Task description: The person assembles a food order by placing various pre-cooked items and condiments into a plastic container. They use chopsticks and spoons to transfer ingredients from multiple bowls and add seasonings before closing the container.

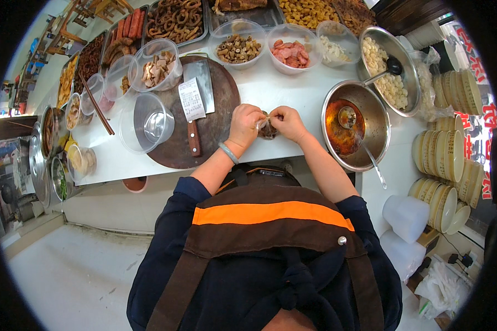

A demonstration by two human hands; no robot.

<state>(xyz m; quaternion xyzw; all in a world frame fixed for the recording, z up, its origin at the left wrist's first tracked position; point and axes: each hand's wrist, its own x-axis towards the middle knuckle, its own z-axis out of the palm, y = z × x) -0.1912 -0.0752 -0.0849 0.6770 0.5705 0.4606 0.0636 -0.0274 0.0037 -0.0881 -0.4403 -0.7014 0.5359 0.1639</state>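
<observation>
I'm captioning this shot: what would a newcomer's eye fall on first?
Likely the orange stripe across the brown apron, below centre. Above it, the left hand and right hand pinch a small bag. To their left, a cleaver lies on a round board; right, a bowl of reddish liquid.

A white paper slip [191, 100] carries rows of small dark print, too fine to make out; it lies on a cleaver's [205, 74] blade, toward the far edge of the round chopping board [226, 88]. Large red characters [469, 58] stand on pale panels past the white surface's [320, 80] right edge. Stacked cream bowls [440, 155] there bear small brownish marks, unreadable.
</observation>
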